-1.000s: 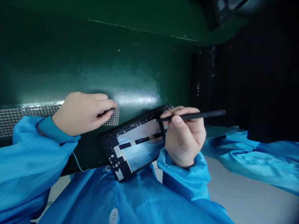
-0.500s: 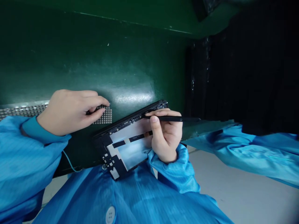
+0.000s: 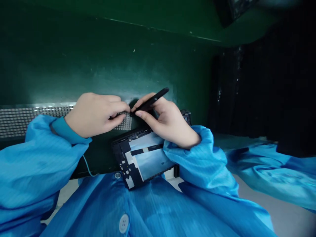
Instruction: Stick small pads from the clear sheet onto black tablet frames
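My left hand (image 3: 97, 113) rests on the right end of a perforated strip of small parts (image 3: 29, 119), fingers curled and pinching at something I cannot make out. My right hand (image 3: 166, 120) holds a thin black stylus-like tool (image 3: 151, 99) in a pen grip, its tip meeting my left fingertips above the strip's end. An opened tablet-like device (image 3: 143, 158) with black frame and shiny inner panel lies tilted under my right wrist, leaning on the edge of the green table (image 3: 123, 65) and my lap.
Both arms wear blue smock sleeves (image 3: 37, 158). A thin teal cord (image 3: 87, 166) hangs by my left cuff. A dark black area (image 3: 266, 82) fills the right side. Another blue sleeve or cloth (image 3: 271, 171) lies at lower right over a pale floor.
My right hand left the tablet's upper edge and swung left and up with the tool, bringing its tip to my left fingers at the strip. The left hand stayed put.
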The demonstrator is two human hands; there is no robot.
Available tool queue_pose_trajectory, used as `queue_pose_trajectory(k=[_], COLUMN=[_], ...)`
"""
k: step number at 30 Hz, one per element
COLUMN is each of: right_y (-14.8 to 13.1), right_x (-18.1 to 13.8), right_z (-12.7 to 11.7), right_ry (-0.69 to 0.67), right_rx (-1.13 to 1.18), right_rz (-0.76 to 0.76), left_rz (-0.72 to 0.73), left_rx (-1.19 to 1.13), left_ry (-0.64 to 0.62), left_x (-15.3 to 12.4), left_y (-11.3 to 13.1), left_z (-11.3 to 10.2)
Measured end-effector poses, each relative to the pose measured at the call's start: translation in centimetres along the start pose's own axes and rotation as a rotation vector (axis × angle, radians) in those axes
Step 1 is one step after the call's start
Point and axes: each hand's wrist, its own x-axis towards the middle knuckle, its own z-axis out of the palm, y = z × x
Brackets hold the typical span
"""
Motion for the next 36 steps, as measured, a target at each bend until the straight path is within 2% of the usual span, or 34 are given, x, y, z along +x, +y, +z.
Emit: queue_pose_trajectory(k=[6, 12, 15, 16, 18, 21, 22, 24, 30, 36], right_y=[0.6, 0.8, 0.8, 0.6, 0.2, 0.0, 0.1, 0.6, 2.0, 1.4], right_x=[-0.8, 0.0, -0.5, -1.1, -3.0, -6.5, -7.4, -8.8, -9.3, -9.5], right_z=[0.2, 0.3, 0.2, 0.1, 0.1, 0.6, 0.8, 1.4, 2.4, 1.8], right_ry=[0.016, 0.002, 0.044, 0.095, 0.289, 0.687, 0.782, 0.865, 0.774, 0.723], right_rx=[0.113, 0.035, 0.178, 0.229, 0.245, 0.053, -0.011, -0.066, 0.027, -0.115], right_rz=[0.033, 0.020, 0.025, 0.028, 0.046, 0.074, 0.075, 0.068, 0.050, 0.023], left_rz=[-0.027, -0.009, -0.006, -0.002, 0.011, 0.025, 0.020, -0.002, -0.047, -0.061], left_rx=[-0.008, 0.009, 0.027, 0.028, 0.024, 0.006, 0.004, 0.006, 0.020, 0.003], left_ry=[-0.014, -0.016, 0.006, 0.016, 0.042, 0.075, 0.076, 0.054, -0.017, 0.009], left_x=[0.1, 0.1, 0.1, 0.0, -0.1, -0.2, -0.2, -0.2, -0.1, -0.3], left_y=[0.2, 0.1, 0.0, -0.1, -0.3, -0.4, -0.3, 0.0, 0.7, 0.7], left_z=[-0.1, -0.1, 0.0, 0.1, 0.3, 0.4, 0.3, 0.0, -1.0, -0.8])
